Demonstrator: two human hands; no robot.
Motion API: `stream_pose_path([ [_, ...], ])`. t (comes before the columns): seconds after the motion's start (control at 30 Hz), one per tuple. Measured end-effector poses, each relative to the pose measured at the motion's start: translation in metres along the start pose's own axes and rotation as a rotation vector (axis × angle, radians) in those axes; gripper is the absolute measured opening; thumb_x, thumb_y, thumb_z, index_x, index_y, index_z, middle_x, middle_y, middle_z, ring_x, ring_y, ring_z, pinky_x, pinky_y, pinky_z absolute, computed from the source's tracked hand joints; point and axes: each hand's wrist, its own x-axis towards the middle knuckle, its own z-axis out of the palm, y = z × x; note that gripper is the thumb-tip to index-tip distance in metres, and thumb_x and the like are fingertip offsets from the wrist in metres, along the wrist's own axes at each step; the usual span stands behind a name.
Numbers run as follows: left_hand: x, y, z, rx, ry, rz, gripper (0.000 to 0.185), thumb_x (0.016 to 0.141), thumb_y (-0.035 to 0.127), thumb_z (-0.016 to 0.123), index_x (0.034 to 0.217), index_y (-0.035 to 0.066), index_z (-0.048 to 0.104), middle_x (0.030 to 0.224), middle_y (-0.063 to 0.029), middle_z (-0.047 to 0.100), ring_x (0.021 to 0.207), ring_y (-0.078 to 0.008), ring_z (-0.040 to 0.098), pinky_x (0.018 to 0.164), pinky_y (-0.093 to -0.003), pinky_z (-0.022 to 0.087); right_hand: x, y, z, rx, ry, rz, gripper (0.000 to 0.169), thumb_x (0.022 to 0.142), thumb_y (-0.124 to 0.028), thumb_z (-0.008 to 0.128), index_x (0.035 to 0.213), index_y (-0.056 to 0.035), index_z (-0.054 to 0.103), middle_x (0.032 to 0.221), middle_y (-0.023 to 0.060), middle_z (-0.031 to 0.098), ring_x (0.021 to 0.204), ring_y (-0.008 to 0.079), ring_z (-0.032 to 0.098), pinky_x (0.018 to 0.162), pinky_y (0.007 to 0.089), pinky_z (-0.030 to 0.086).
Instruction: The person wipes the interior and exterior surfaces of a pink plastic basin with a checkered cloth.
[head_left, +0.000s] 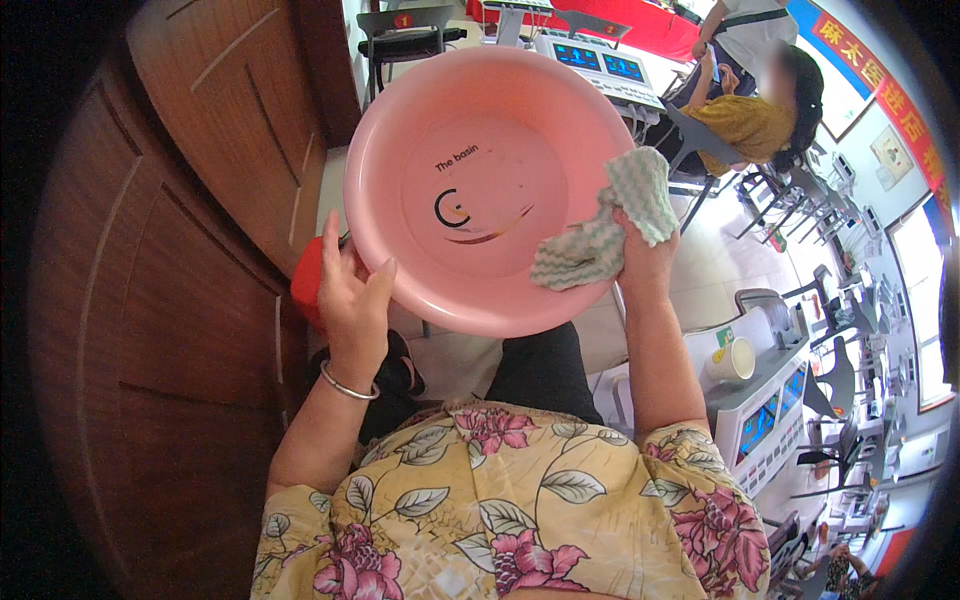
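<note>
A pink plastic basin (491, 195) is held up before me, its inside facing me, with printed writing and a mark on its bottom. My left hand (354, 292) supports its lower left rim, thumb at the rim and fingers partly behind it. My right hand (646, 251) is at the right rim and grips a green and white wavy-striped cloth (641, 196). One part of the cloth hangs over the inner wall at the lower right; the other part is bunched above the hand. The fingers of my right hand are mostly hidden by cloth and basin.
Wooden doors (202, 300) stand close on the left, near a red object (307, 285). To the right, a paper cup (731, 360) sits on a white device with screens (765, 427). Behind the basin are another device (600, 67), a chair (409, 30), a seated person (750, 120) and a standing person.
</note>
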Motion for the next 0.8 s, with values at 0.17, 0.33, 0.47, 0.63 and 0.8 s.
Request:
stream_pose_path([
  [0.17,-0.007,0.005,-0.029,0.749,-0.356,0.484,0.043,0.092,0.020,0.060,0.131,0.003,0.053,0.148,-0.0309,0.027,0.137,-0.0373,0.033,0.109,-0.0437,0.033,0.022,-0.029,0.013,0.130,-0.012,0.279,0.037,0.073,0.010,0.063,0.110,0.0074,0.060,0.102,0.0142,0.064,0.086,0.0257,0.066,0.070,0.0383,0.056],
  [0.33,-0.001,0.006,-0.027,1.182,-0.518,0.740,0.040,0.089,0.040,0.060,0.117,0.011,0.063,0.144,-0.0274,0.036,0.138,-0.0459,0.027,0.111,-0.0572,0.023,0.030,-0.029,0.015,0.075,-0.089,0.148,0.033,0.073,0.012,0.064,0.106,0.0106,0.060,0.100,0.0140,0.065,0.083,0.0241,0.066,0.068,0.0350,0.056],
  [0.47,0.004,0.005,-0.016,1.163,-0.555,0.837,0.036,0.090,0.042,0.056,0.099,0.007,0.062,0.121,-0.0174,0.056,0.125,-0.0418,0.044,0.110,-0.0628,0.021,0.032,-0.033,0.018,0.049,-0.016,0.161,0.032,0.073,0.011,0.065,0.105,0.0075,0.062,0.099,0.0136,0.065,0.087,0.0224,0.065,0.070,0.0332,0.055],
  [0.63,0.016,0.014,0.005,1.030,-0.541,0.853,0.034,0.085,0.035,0.063,0.096,0.004,0.061,0.096,-0.0102,0.055,0.103,-0.0311,0.055,0.108,-0.0651,0.024,0.029,0.003,-0.006,-0.284,-0.037,-0.249,0.023,0.081,-0.003,0.063,0.103,0.0020,0.065,0.101,0.0130,0.067,0.098,0.0236,0.061,0.084,0.0406,0.046],
  [0.8,0.026,0.016,0.014,0.961,-0.511,0.816,0.032,0.083,0.033,0.066,0.096,0.004,0.062,0.091,-0.0089,0.054,0.092,-0.0285,0.054,0.110,-0.0624,0.024,-0.009,-0.001,-0.018,-0.991,-0.216,-0.807,0.030,0.084,-0.014,0.062,0.112,-0.0028,0.062,0.109,0.0126,0.065,0.109,0.0272,0.058,0.092,0.0454,0.043],
])
